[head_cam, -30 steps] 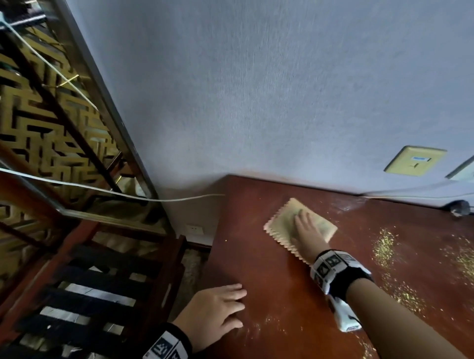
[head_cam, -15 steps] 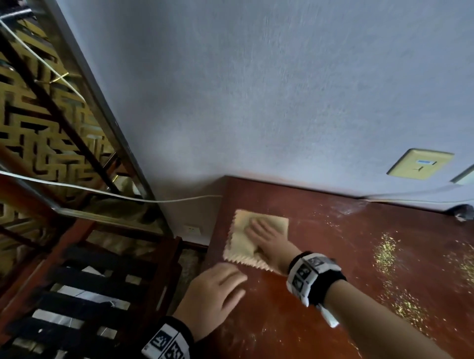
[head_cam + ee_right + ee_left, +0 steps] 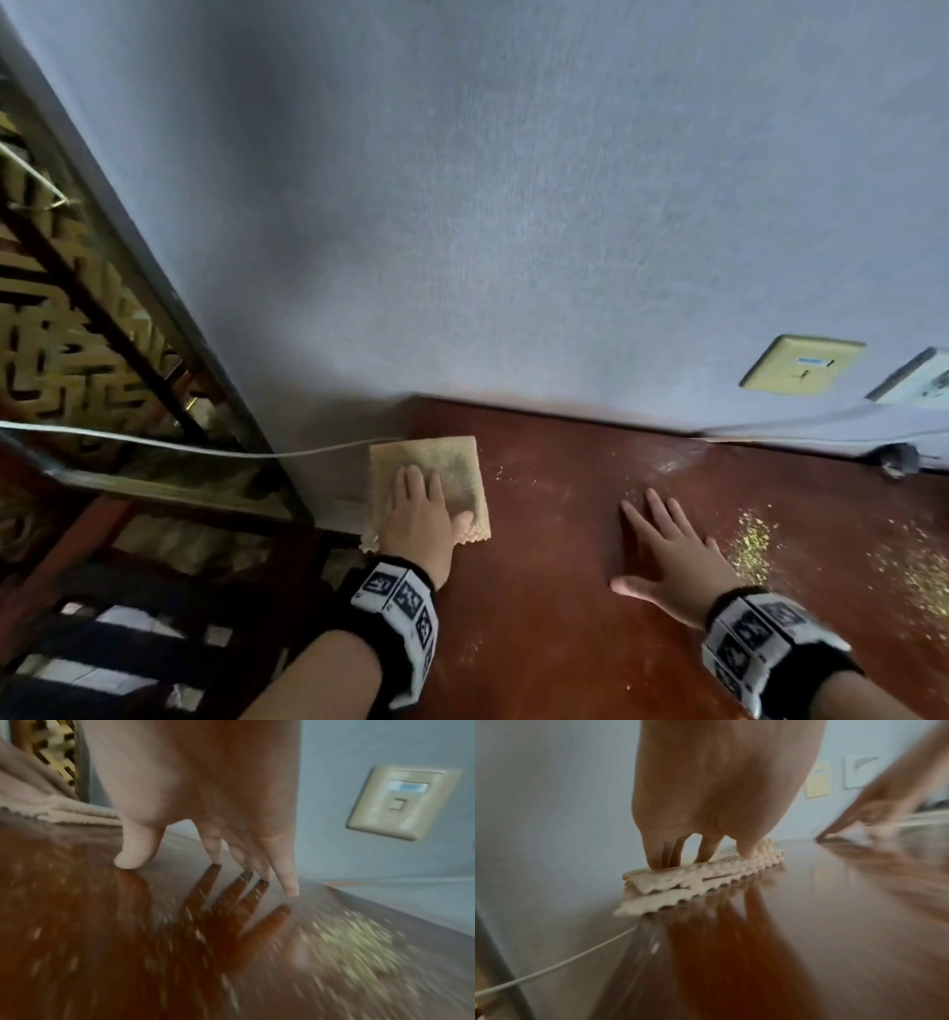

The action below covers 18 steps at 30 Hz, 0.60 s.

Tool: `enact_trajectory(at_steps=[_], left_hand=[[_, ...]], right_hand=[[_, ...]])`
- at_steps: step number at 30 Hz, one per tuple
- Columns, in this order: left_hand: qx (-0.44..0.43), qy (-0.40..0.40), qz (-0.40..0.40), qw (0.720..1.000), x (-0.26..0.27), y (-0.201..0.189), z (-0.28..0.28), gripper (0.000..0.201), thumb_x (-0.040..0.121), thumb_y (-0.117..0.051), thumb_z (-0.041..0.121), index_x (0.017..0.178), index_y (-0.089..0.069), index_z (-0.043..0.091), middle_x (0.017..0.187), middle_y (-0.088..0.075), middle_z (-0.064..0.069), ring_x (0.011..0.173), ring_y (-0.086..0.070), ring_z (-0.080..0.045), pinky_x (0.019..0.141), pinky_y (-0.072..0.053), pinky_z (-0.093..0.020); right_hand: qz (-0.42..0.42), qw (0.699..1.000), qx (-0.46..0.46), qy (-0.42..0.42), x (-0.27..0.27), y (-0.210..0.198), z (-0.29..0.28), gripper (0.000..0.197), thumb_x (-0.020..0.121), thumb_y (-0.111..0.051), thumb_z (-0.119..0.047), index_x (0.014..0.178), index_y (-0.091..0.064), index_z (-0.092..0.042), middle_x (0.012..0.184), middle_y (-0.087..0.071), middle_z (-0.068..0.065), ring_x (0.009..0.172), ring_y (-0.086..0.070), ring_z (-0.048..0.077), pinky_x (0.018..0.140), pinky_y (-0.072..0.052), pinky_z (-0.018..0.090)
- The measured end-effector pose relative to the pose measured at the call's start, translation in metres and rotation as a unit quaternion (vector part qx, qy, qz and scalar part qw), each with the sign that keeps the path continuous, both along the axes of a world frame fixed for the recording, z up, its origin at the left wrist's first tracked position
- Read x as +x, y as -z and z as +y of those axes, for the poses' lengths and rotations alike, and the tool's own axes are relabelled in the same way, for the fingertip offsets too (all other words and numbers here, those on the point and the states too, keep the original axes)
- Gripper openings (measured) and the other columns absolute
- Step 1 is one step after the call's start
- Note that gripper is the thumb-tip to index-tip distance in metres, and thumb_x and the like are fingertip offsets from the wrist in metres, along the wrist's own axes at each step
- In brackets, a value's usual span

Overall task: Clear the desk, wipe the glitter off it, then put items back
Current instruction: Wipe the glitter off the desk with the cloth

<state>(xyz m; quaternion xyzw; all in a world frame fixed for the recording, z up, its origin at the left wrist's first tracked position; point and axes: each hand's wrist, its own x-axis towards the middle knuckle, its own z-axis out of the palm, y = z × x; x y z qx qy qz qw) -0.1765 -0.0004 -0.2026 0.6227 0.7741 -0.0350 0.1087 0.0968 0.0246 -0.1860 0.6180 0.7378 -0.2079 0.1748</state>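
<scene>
A folded beige cloth (image 3: 454, 470) lies at the far left corner of the red-brown desk (image 3: 539, 627), partly over its left edge. My left hand (image 3: 417, 511) presses flat on it, fingers straight toward the wall; in the left wrist view the fingertips (image 3: 654, 860) bear down on the cloth (image 3: 706, 880). To the right, my right hand (image 3: 665, 545) lies flat and spread on bare wood, holding nothing. Gold glitter (image 3: 752, 545) is scattered just right of it, with more glitter (image 3: 919, 575) farther right. The right wrist view shows the spread fingers (image 3: 285, 880) and the glitter (image 3: 359, 943).
The desk stands against a grey-blue wall with a yellowish wall plate (image 3: 801, 370) and a white one (image 3: 919, 383). A black plug (image 3: 896, 460) sits at the back right. A white cable (image 3: 205, 448) hangs off the left edge above dark wooden slats (image 3: 102, 632).
The right hand slid the cloth left to the desk's edge, then let go and moved right onto bare wood. The left hand moved up from the front edge onto the cloth.
</scene>
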Motion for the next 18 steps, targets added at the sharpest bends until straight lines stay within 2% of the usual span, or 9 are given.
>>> enact_trajectory(at_steps=[2,4,6,7,9,11,12,15,18], left_hand=[[-0.005,0.009,-0.003,1.000,0.003,0.003,0.029,0.067,0.099,-0.031,0.046,0.152,-0.006,0.014,0.157,-0.001,-0.015,0.146,-0.002,-0.028,0.118,-0.010,-0.037],[-0.024,0.039,-0.010,0.999,0.005,0.006,0.052,0.061,0.101,-0.030,0.042,0.152,-0.002,0.023,0.157,0.008,-0.017,0.146,0.006,-0.029,0.119,-0.004,-0.037],[-0.035,0.116,0.006,0.993,0.006,0.008,0.064,0.056,0.101,-0.028,0.037,0.151,-0.003,0.030,0.157,0.011,-0.019,0.146,0.010,-0.031,0.119,0.001,-0.039],[-0.032,0.182,0.009,0.983,0.006,0.007,0.063,0.055,0.101,-0.028,0.036,0.151,-0.007,0.031,0.157,0.010,-0.018,0.146,0.009,-0.031,0.118,0.001,-0.039],[-0.034,0.340,-0.006,0.940,0.007,0.007,0.052,0.055,0.095,-0.026,0.042,0.149,-0.018,0.033,0.158,0.007,-0.014,0.146,0.006,-0.028,0.118,0.004,-0.040],[-0.052,0.416,-0.063,0.906,0.007,0.005,0.041,0.059,0.089,-0.023,0.046,0.146,-0.028,0.035,0.159,0.007,-0.005,0.145,0.011,-0.018,0.116,0.011,-0.034],[-0.061,0.401,-0.092,0.909,0.003,0.002,0.041,0.056,0.091,-0.026,0.048,0.144,-0.033,0.035,0.159,0.006,-0.001,0.145,0.012,-0.013,0.115,0.012,-0.031],[-0.015,0.274,-0.120,0.954,-0.012,-0.001,0.063,0.053,0.090,-0.037,0.055,0.133,-0.045,0.026,0.159,-0.007,0.001,0.147,0.000,-0.011,0.117,0.000,-0.029],[0.016,0.155,-0.134,0.979,-0.018,0.002,0.084,0.054,0.089,-0.056,0.042,0.135,-0.038,0.020,0.158,-0.016,0.002,0.145,-0.012,-0.014,0.118,-0.009,-0.031]], right_hand=[[-0.001,1.000,0.004,-0.008,0.003,0.003,-0.004,0.094,0.084,-0.046,-0.066,0.148,0.014,-0.032,0.153,0.029,-0.003,0.144,0.019,0.019,0.116,-0.008,0.052],[-0.002,1.000,0.008,-0.012,0.003,0.005,-0.004,0.094,0.085,-0.043,-0.065,0.147,0.017,-0.030,0.144,0.035,-0.005,0.144,0.020,0.019,0.116,-0.007,0.052],[-0.005,1.000,0.010,-0.017,0.003,0.006,-0.004,0.093,0.085,-0.042,-0.066,0.147,0.017,-0.030,0.144,0.036,-0.004,0.144,0.021,0.020,0.116,-0.007,0.052],[-0.010,1.000,0.011,-0.020,0.003,0.006,-0.004,0.092,0.085,-0.042,-0.066,0.147,0.017,-0.030,0.148,0.034,-0.003,0.143,0.021,0.020,0.116,-0.007,0.052],[-0.020,0.999,0.006,-0.024,0.003,0.006,-0.004,0.091,0.086,-0.041,-0.066,0.148,0.016,-0.030,0.153,0.029,-0.001,0.143,0.022,0.021,0.116,-0.008,0.052],[-0.028,0.999,-0.004,-0.026,0.002,0.004,-0.004,0.091,0.086,-0.040,-0.066,0.148,0.016,-0.029,0.154,0.028,0.001,0.143,0.021,0.023,0.116,-0.008,0.053],[-0.030,0.999,-0.008,-0.026,0.001,0.002,-0.004,0.091,0.086,-0.040,-0.065,0.148,0.015,-0.028,0.154,0.027,0.001,0.143,0.021,0.023,0.116,-0.008,0.053],[-0.032,0.999,-0.009,-0.026,-0.001,0.000,-0.002,0.091,0.086,-0.041,-0.065,0.148,0.014,-0.028,0.155,0.026,0.002,0.144,0.020,0.024,0.115,-0.010,0.053],[-0.033,0.999,-0.008,-0.024,-0.001,0.000,-0.001,0.092,0.086,-0.042,-0.065,0.148,0.014,-0.028,0.155,0.025,0.002,0.144,0.019,0.024,0.115,-0.010,0.053]])
